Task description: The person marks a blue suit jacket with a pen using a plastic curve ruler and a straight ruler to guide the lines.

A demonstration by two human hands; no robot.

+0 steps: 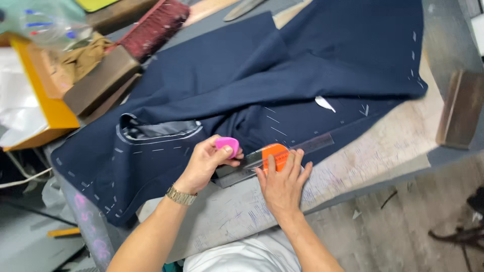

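Even, soft indoor light, faint shadows, slight motion blur throughout, more smeared toward the edges.

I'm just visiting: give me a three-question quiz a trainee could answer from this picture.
1. True or false: the left hand holds a pink piece of chalk.
2. What does the right hand press flat? A) brush B) ruler C) scissors
3. Fill in: the cloth under the ruler is dark ____.

Key: 1 true; 2 B; 3 blue. The clear ruler has an orange part and lies along the cloth's edge on the table. The red-bristled brush lies untouched at the far side.
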